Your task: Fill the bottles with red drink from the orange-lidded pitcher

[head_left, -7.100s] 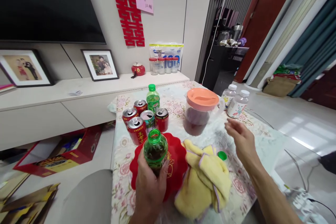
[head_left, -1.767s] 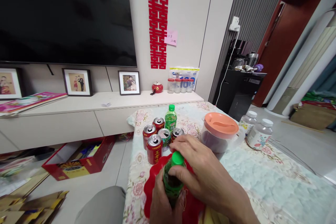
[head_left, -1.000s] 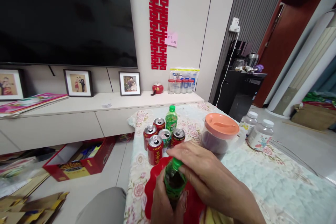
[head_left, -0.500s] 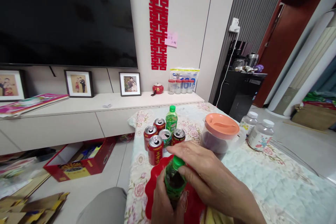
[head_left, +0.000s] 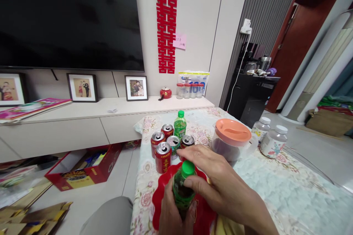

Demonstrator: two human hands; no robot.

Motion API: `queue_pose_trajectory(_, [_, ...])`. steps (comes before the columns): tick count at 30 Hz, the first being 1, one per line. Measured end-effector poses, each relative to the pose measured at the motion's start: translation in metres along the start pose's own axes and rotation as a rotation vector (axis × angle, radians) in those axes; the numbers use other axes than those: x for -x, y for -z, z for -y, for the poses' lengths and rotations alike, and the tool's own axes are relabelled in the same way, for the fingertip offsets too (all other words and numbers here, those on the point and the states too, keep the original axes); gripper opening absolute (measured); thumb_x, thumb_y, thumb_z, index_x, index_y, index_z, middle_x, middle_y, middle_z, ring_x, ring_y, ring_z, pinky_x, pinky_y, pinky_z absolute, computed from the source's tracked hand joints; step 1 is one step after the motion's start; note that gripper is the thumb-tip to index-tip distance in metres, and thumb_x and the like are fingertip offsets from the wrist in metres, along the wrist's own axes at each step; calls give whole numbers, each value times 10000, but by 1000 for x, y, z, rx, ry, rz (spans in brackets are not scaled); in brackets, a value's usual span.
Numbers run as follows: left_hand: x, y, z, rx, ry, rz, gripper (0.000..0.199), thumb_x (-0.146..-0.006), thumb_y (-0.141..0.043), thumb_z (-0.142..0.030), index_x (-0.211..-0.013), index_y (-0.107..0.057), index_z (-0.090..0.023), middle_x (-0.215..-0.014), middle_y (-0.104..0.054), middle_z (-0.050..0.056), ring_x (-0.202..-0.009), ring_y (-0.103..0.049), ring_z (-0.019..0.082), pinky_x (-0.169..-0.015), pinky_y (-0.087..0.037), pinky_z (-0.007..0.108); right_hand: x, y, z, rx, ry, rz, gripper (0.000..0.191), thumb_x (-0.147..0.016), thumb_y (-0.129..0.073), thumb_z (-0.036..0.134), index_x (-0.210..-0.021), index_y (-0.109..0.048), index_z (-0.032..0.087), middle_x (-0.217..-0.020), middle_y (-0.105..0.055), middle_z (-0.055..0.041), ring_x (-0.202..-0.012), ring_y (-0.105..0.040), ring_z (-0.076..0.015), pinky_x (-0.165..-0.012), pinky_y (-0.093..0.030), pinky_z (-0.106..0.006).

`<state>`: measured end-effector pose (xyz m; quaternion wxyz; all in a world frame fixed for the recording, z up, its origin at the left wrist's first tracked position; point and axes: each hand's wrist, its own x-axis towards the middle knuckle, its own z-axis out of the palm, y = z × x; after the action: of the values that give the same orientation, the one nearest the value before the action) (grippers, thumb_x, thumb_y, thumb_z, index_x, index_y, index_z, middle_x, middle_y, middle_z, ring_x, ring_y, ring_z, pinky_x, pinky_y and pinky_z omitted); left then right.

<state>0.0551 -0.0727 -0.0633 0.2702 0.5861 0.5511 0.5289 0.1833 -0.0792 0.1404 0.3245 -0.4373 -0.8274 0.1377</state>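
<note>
My left hand (head_left: 176,211) is wrapped round a green plastic bottle (head_left: 183,192) with dark contents, upright above a red scalloped tray (head_left: 157,205). A green cap (head_left: 188,168) sits on its neck. My right hand (head_left: 217,180) is held open beside and above the cap, fingers stretched out together and thumb apart, its tip at the bottle's neck. Just beyond the tray stand several drink cans: a red can (head_left: 163,159), a green-topped can (head_left: 173,143) and a dark can (head_left: 187,141), partly hidden by my right fingers. A second green bottle (head_left: 180,126) stands behind them.
A pitcher (head_left: 231,139) with an orange lid stands right of the cans. Two white-capped jars (head_left: 274,143) are farther right on the floral tablecloth (head_left: 300,187). A yellow cloth (head_left: 227,226) lies under my right wrist. A red box (head_left: 85,176) is on the floor at left.
My right hand has shifted slightly off the cap, with the thumb and fingers wider apart, so more of the cap shows. The left hand still holds the bottle in place.
</note>
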Motion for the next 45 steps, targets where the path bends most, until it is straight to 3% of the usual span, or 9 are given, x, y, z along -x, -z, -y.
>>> queue_pose_trajectory(5, [-1,0,-2,22,-25,-18,656,-815,-589,-475,-1382,-471,-168,-1299,-653,185,-1168,-662,367,-976,-542,526,3,1,-3,-16,35,62,400,-983,-456,89,-1340,-609,182,-1268,-652,-65,-1193,-568,-171,-1062,-469,-326])
queue_pose_trajectory(12, [0,1,0,9,-1,18,658,-822,-577,-465,-1396,-444,-171,-1316,-641,190,-1181,-651,363,-974,-534,536,-5,-6,-2,92,-138,-14,453,-902,-661,185,-1353,-612,180,-1140,-657,-101,-1066,-592,-253,-930,-536,-440])
queue_pose_trajectory(18, [0,0,3,21,3,12,659,-817,-587,-472,-1391,-447,-180,-1314,-641,187,-1173,-656,368,-965,-539,543,-1,0,-3,-17,3,23,438,-973,-541,150,-1409,-558,183,-1332,-638,-80,-1239,-552,-196,-1078,-465,-351])
queue_pose_trajectory(24, [0,0,5,21,-6,16,657,-830,-579,-461,-1399,-438,-165,-1344,-618,204,-1205,-638,378,-1000,-521,557,0,-2,-6,-39,-3,84,404,-995,-465,115,-1370,-597,191,-1273,-651,-71,-1186,-571,-181,-1037,-479,-342])
queue_pose_trajectory(34, [0,-1,4,27,-3,18,651,-819,-596,-471,-1381,-459,-171,-1281,-657,184,-1148,-668,369,-950,-550,531,-2,-2,-6,53,9,15,276,-978,-516,123,-1201,-672,167,-1042,-674,-82,-999,-511,-232,-894,-458,-422])
queue_pose_trajectory(40, [-1,2,1,-12,-19,10,617,-853,-579,-443,-1394,-457,-172,-1326,-640,189,-1199,-648,371,-986,-538,547,-6,-9,-7,110,-20,-51,279,-958,-569,143,-1208,-677,206,-1000,-681,-58,-986,-507,-235,-885,-451,-423])
queue_pose_trajectory(45, [-5,15,-10,-70,-39,145,663,-840,-626,-437,-1409,-431,-157,-1336,-632,209,-1216,-640,379,-982,-544,561,14,-1,-11,34,-37,-166,315,-962,-609,203,-1275,-638,218,-1127,-707,-66,-1060,-578,-228,-924,-483,-401])
